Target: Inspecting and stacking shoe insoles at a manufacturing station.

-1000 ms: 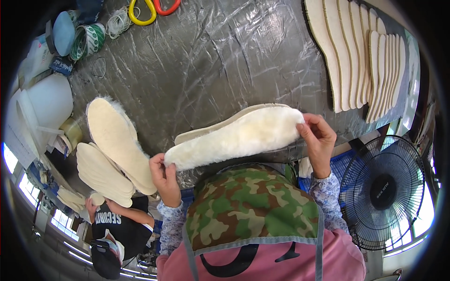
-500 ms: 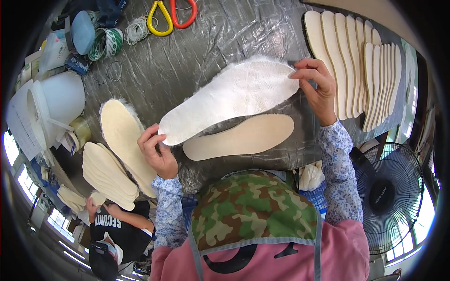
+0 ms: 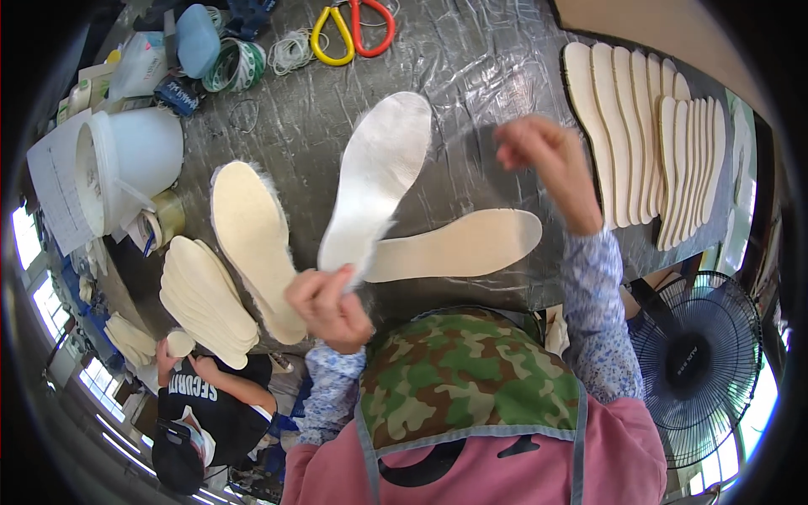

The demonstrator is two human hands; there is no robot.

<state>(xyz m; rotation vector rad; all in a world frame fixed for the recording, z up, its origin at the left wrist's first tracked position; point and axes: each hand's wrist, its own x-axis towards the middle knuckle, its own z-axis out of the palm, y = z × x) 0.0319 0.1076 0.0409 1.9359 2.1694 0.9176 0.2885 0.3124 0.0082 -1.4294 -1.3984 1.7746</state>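
My left hand [image 3: 330, 310] grips the lower, narrow end of a white, smooth-faced insole [image 3: 379, 160] with a fluffy edge. The insole points up and away, its wide end far from me. Beside it lies a beige insole [image 3: 463, 244], whose left end is partly covered by the white one. My right hand [image 3: 543, 160] hovers over the table, apart from both insoles. Motion smears its bent fingers; nothing shows in them. Left of the white insole rests a cream insole [image 3: 248, 219] with a furry rim, close to my left hand.
Fanned insoles [image 3: 619, 126] lie at the far right, and a stack of insoles [image 3: 206, 295] at the left. Yellow- and red-handled tools [image 3: 353, 38], string [image 3: 290, 52], tape [image 3: 236, 66] and a white bucket [image 3: 135, 160] stand far off. A fan [image 3: 690, 366] is at right; a co-worker [image 3: 206, 404] sits lower left.
My right hand has let go of the white insole's wide end. The insole has swung from lying across to pointing away, still in my left hand, which has moved right.
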